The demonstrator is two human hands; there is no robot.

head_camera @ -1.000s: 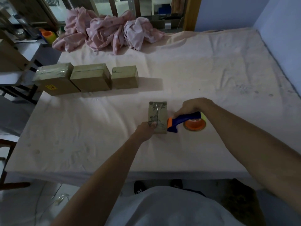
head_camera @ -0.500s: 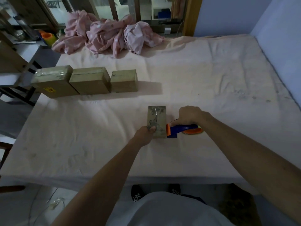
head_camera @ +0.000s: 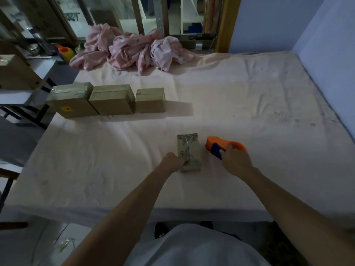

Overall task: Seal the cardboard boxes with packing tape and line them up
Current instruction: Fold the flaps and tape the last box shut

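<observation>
A small flat cardboard box (head_camera: pixel 188 150) with shiny tape along its top lies on the bed near the front edge. My left hand (head_camera: pixel 172 163) grips its near left corner. To its right rests an orange and blue tape dispenser (head_camera: pixel 223 147), lying on the sheet, with my right hand (head_camera: pixel 235 162) over its blue handle. Three taped boxes stand side by side at the back left: a large one (head_camera: pixel 72 100), a middle one (head_camera: pixel 113 99) and a smaller one (head_camera: pixel 150 100).
The bed's pale sheet (head_camera: pixel 249 104) spreads wide to the right, bounded by a blue wall (head_camera: pixel 326 45). A heap of pink cloth (head_camera: pixel 132 50) lies at the far edge. A table with another box (head_camera: pixel 15 73) stands left of the bed.
My right hand moved the tape dispenser away from the small box's side and laid it down a little to the right. My left hand stayed on the box.
</observation>
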